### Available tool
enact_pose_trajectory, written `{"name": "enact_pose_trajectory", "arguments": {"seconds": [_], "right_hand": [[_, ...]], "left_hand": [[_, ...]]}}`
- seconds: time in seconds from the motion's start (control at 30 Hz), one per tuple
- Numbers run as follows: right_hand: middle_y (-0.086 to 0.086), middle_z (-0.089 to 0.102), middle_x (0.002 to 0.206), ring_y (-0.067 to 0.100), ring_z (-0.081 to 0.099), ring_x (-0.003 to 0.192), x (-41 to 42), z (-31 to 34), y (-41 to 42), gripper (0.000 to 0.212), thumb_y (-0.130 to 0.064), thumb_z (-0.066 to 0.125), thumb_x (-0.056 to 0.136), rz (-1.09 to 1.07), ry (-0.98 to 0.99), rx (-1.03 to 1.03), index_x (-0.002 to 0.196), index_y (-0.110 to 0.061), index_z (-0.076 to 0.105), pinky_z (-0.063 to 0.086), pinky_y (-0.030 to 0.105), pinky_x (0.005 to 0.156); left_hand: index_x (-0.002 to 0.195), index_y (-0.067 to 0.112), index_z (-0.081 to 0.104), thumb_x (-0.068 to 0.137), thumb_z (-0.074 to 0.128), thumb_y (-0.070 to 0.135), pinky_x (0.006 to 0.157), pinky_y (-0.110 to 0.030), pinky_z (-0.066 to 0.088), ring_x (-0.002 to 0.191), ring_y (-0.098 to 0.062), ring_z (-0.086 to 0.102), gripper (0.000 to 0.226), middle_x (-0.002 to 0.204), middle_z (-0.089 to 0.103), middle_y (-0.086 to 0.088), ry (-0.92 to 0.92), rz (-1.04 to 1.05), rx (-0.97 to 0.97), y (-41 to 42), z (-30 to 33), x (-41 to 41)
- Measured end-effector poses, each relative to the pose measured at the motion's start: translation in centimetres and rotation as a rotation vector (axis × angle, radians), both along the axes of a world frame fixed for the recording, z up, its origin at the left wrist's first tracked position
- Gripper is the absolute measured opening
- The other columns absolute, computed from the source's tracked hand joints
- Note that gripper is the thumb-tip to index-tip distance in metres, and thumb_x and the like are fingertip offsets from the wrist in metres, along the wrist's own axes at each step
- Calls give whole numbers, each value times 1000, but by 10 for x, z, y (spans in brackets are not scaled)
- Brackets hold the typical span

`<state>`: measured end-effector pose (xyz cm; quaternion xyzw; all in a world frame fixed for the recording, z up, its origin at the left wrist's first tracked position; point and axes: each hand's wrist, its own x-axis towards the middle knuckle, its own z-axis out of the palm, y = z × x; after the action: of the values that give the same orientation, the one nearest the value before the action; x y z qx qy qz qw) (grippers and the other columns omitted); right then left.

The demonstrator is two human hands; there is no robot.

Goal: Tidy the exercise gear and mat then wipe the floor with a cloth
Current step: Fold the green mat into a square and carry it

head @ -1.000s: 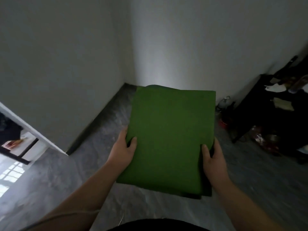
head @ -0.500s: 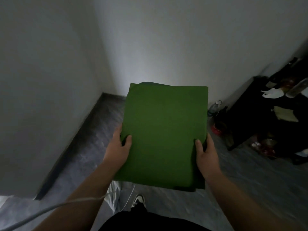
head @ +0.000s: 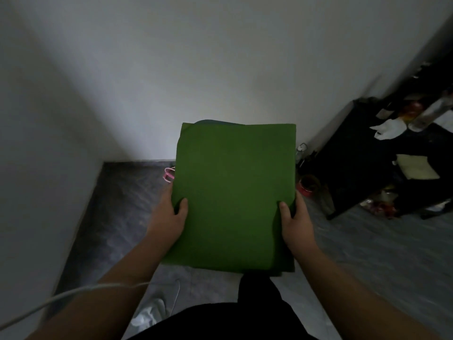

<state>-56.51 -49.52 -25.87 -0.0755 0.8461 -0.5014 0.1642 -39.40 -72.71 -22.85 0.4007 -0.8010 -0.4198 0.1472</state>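
A folded green mat (head: 232, 192) is held flat in front of me, above the floor. My left hand (head: 169, 217) grips its left edge with the thumb on top. My right hand (head: 295, 222) grips its right edge the same way. A small pink item (head: 168, 174) lies on the floor in the corner, partly hidden behind the mat's left edge. The floor under the mat is hidden.
White walls meet in a corner just ahead, with grey marbled floor (head: 117, 217) below. A dark cluttered shelf (head: 367, 168) stands at the right with a red-rimmed pot (head: 306, 186) beside it. A white cable (head: 73, 294) crosses my left arm.
The view has turned right and closer to the corner; the doorway at left is gone. The pink item has come into sight. Both hands keep the same hold on the mat.
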Motion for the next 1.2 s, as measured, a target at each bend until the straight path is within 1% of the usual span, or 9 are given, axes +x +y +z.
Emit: {"name": "enact_pose_trajectory", "arguments": {"seconds": [0.1, 0.27, 0.47, 0.63, 0.77, 0.87, 1.07, 1.13, 1.2], "right_hand": [[4, 55, 142, 29, 54, 126, -74, -37, -28, 55, -34, 51, 100, 3, -26, 50, 151, -30, 31, 44, 42, 104], [5, 49, 147, 30, 50, 129, -202, -124, -84, 57, -32, 48, 101, 50, -72, 145, 153, -29, 25, 40, 42, 105], [5, 48, 147, 28, 48, 131, -315, -308, -146, 58, -41, 47, 100, 57, -84, 223, 152, -27, 27, 41, 49, 108], [3, 51, 142, 28, 50, 129, -365, -511, -165, 77, -80, 32, 84, 88, -67, 298, 146, -34, 32, 43, 53, 106], [8, 51, 142, 29, 50, 130, -391, -635, -192, 60, -55, 44, 95, 100, -44, 263, 146, -24, 37, 41, 49, 108], [11, 52, 142, 27, 48, 130, -410, -711, -218, 51, -31, 49, 99, 96, -15, 222, 146, -15, 39, 38, 37, 108], [9, 48, 146, 30, 45, 135, -451, -836, -236, 82, -77, 27, 87, 170, 103, 304, 147, -22, 35, 37, 53, 110], [12, 46, 148, 31, 42, 137, -459, -855, -243, 87, -79, 25, 87, 152, 99, 341, 149, -18, 35, 33, 51, 114], [16, 42, 151, 33, 38, 139, -458, -862, -251, 76, -62, 35, 94, 133, 90, 359, 150, -11, 34, 22, 39, 121]], "left_hand": [[150, 23, 29, 98, 53, 17, 98, -29, 37, 110, -13, 51, 58, 138, 53, -7, -17, -9, 33, -30, -37, -77], [151, 31, 23, 99, 51, 23, 102, -48, 47, 117, -25, 57, 60, 139, 53, -8, -117, -3, 136, -82, -125, -200], [152, 22, 20, 100, 50, 21, 99, -30, 38, 119, -22, 53, 60, 144, 48, -10, -179, 10, 128, -136, -315, -309], [152, 20, 21, 99, 50, 24, 94, -30, 38, 120, -29, 55, 60, 141, 50, -11, -251, 22, 140, -165, -505, -358], [152, 28, 19, 98, 50, 29, 103, -37, 40, 123, -20, 51, 61, 145, 47, -6, -235, 17, 183, -191, -639, -383], [152, 24, 21, 98, 52, 23, 102, -31, 34, 120, -11, 45, 62, 145, 45, -4, -189, 42, 159, -209, -714, -397], [154, 28, 17, 97, 54, 22, 110, -32, 31, 126, -4, 36, 68, 145, 38, 7, -115, -3, 203, -230, -821, -419], [154, 27, 17, 97, 54, 21, 110, -32, 30, 125, -4, 35, 68, 150, 38, 0, -129, -10, 210, -236, -847, -429], [154, 26, 17, 96, 55, 22, 107, -29, 28, 124, -5, 35, 69, 150, 39, -2, -172, -22, 184, -244, -866, -436]]}}
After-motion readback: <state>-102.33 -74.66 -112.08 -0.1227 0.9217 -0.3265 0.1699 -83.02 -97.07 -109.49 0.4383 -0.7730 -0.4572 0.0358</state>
